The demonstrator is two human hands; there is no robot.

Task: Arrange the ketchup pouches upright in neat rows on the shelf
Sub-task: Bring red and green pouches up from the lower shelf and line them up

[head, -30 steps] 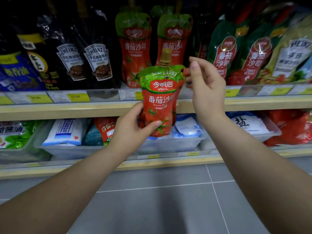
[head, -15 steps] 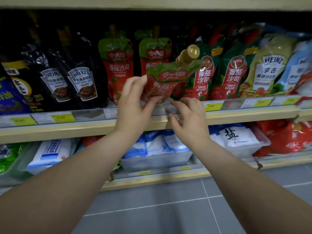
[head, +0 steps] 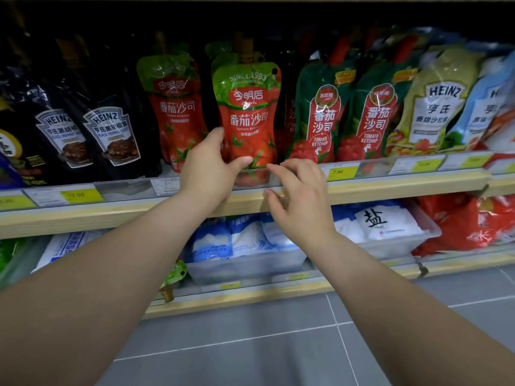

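A red ketchup pouch (head: 248,118) with a green top and a gold cap stands upright at the front of the wooden shelf (head: 390,188), behind the clear rail. My left hand (head: 211,165) grips its lower left side, thumb across the front. My right hand (head: 298,196) hovers just right of its base with fingers spread, holding nothing. A matching pouch (head: 175,112) stands one row to the left, and another is partly hidden behind the held one.
Black Heinz pepper sauce pouches (head: 111,135) fill the left. Dark green tomato ketchup pouches (head: 320,115) and Heinz dressing pouches (head: 437,104) stand to the right. Salt bags in a clear bin (head: 245,268) sit on the lower shelf. Grey floor tiles lie below.
The pouch went from held in front of the shelf, to tilted over the rail, to standing upright on the shelf. My right hand let go of its top and dropped to the rail.
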